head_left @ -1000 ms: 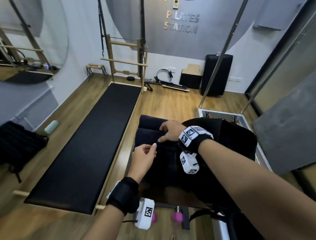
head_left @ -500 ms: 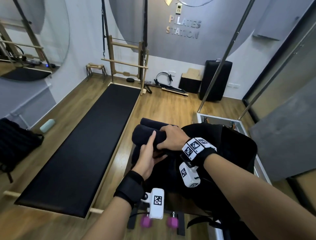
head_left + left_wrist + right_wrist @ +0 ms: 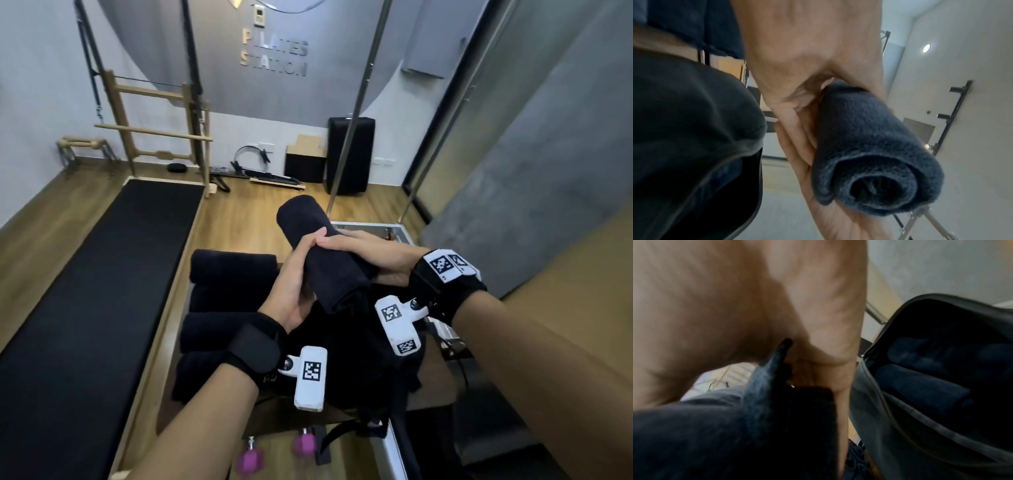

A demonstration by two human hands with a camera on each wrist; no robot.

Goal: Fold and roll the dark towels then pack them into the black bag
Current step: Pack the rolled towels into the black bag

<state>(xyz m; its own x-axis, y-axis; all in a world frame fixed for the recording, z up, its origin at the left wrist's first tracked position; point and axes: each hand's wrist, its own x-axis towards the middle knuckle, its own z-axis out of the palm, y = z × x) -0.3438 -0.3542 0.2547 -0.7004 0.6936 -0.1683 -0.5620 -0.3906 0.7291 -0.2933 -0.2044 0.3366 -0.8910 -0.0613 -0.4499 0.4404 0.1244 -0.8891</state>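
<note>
A dark rolled towel [image 3: 318, 253] is lifted off the table, tilted with its far end up. My left hand [image 3: 294, 274] cradles it from the left and below, fingers wrapped along it; the left wrist view shows the rolled towel's [image 3: 875, 154] spiral end against my palm. My right hand [image 3: 363, 250] grips the same roll from the right. Several more rolled dark towels [image 3: 233, 270] lie stacked on the table at the left. The black bag [image 3: 370, 346] sits under my wrists; the right wrist view shows the bag [image 3: 910, 410] open with dark towels inside.
A long black padded bench [image 3: 96, 291] runs along the left. Pink dumbbells [image 3: 250, 462] lie on the floor near the table's front. Metal poles [image 3: 356, 113] rise behind the table. A black upright box [image 3: 349, 154] stands at the far wall.
Both hands have picked one rolled towel off the stack and raised it up and to the right, above the bag; earlier they were just taking hold of it on the table.
</note>
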